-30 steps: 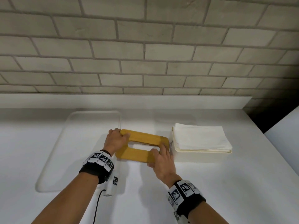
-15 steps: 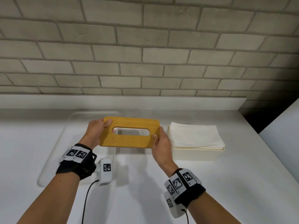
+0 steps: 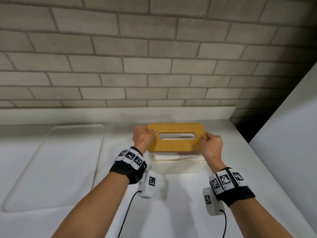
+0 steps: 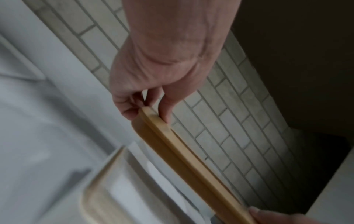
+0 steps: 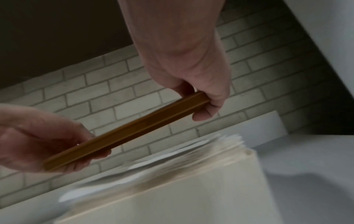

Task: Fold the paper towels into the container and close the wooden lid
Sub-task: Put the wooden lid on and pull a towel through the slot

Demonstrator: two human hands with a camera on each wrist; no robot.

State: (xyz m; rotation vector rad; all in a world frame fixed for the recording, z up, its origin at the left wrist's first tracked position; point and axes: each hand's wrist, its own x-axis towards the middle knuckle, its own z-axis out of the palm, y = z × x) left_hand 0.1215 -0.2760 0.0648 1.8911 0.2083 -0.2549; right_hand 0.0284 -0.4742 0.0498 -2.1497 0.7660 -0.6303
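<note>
A wooden lid (image 3: 176,143) with an oval slot hangs in the air, a little above the white container (image 3: 178,166). My left hand (image 3: 143,137) pinches its left end, and my right hand (image 3: 211,145) pinches its right end. A stack of white paper towels (image 5: 172,153) fills the container and stands slightly above its rim. The left wrist view shows the lid (image 4: 184,157) edge-on, with thumb and fingers of the left hand (image 4: 145,110) on its corner. In the right wrist view the lid (image 5: 126,131) tilts between both hands, clear of the towels.
The container stands on a white counter (image 3: 51,169) with a shallow recessed tray shape (image 3: 56,162) at the left. A brick wall (image 3: 154,57) rises behind a low white ledge (image 3: 103,114). A white panel (image 3: 291,134) bounds the right side.
Both hands lifted the lid off the counter and carried it to the right, from beside the container to above it.
</note>
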